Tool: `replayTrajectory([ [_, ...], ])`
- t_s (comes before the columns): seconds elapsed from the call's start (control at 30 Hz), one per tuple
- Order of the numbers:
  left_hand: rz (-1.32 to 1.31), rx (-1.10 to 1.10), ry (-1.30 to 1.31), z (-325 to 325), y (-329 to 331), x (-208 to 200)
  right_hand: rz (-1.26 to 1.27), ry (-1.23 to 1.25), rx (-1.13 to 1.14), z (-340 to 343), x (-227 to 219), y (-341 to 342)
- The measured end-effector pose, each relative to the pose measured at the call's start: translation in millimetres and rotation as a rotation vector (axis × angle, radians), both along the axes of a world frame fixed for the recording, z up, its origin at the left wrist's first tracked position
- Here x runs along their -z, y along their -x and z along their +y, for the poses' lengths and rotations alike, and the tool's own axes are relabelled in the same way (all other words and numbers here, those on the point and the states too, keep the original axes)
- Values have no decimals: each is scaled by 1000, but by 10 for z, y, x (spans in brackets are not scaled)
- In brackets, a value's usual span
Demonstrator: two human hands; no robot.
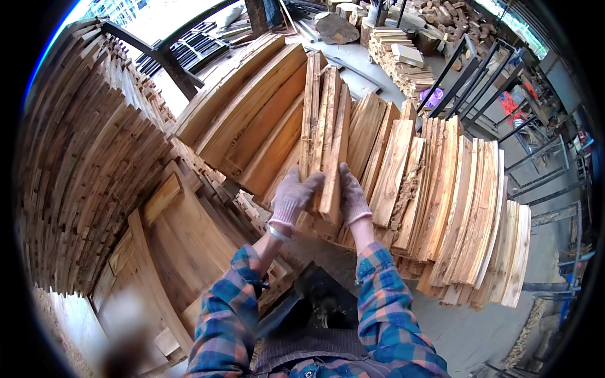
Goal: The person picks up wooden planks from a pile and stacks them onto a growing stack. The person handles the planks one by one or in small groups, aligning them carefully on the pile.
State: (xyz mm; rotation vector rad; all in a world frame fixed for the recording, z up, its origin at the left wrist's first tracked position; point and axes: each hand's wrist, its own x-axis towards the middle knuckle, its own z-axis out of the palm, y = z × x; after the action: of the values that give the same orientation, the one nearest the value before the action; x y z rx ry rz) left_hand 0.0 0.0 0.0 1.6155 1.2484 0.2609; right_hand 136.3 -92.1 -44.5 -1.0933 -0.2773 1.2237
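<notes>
My left hand (293, 196) and my right hand (353, 196), both in pale knit gloves, press from either side on a small bundle of rough wooden boards (328, 135). The boards stand on edge, side by side, their near ends between my palms. Fingers of both hands are closed about them, partly hidden behind the wood. Under and beside the bundle runs a long row of stacked planks (441, 189), many with rough, bark-like edges. Wider, smoother boards (252, 107) lean at its left end.
A tall stack of thin planks (75, 164) rises at the left, with wooden panels (183, 233) leaning beside it. Black metal frames (479, 75) stand at the right. Cut logs (441, 25) and another plank pile (397, 60) lie at the back. A dark object (315, 299) is below my hands.
</notes>
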Motion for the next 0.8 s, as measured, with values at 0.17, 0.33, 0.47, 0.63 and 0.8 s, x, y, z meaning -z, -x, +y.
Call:
replayTrajectory([
  [0.17, -146, -67, 143, -856, 766, -274, 228, -121, -17, -1100, -294, 505],
  [0.33, -833, -477, 737, -1603, 929, -288, 118, -132, -154, -1669, 24, 798],
  [0.47, -903, -354, 359, -2022, 1078, 179, 154, -200, -261, -1808, 208, 811],
  [0.63, -547, -203, 401, -2217, 1619, -570, 284, -101, -105, -2120, -183, 1447],
  [0.8, -893, -328, 351, -2662, 2300, -735, -167, -246, -390, -2104, -624, 1885],
])
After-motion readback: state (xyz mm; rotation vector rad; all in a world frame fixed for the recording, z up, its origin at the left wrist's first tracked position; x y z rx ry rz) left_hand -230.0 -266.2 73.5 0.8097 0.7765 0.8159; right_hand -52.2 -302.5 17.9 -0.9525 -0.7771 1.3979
